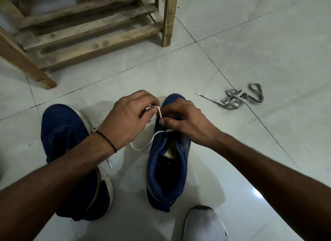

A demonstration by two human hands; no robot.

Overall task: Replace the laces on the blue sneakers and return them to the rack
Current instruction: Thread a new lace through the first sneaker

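While left hand (128, 118) pinches thin white lace (143, 147) taut for threading, right hand (180, 118) fingers clamp near eyelets of right-side blue fabric sneaker (168, 170), steadying it on floor. Second blue sneaker (64, 133) alongside, under left forearm. Wooden slatted rack (93, 29) ahead. Grey old laces (241, 98) discarded aside.

Home interior, floor-level shoe-storage spot. Glossy pale floor tiles (250, 43), thin dark grout lines, under and around left hand (129, 118) and right hand (186, 122). Rough wooden slatted rack (89, 30) beyond left hand, legs on tiles. Loose grey laces (240, 99) on floor, right of right hand.
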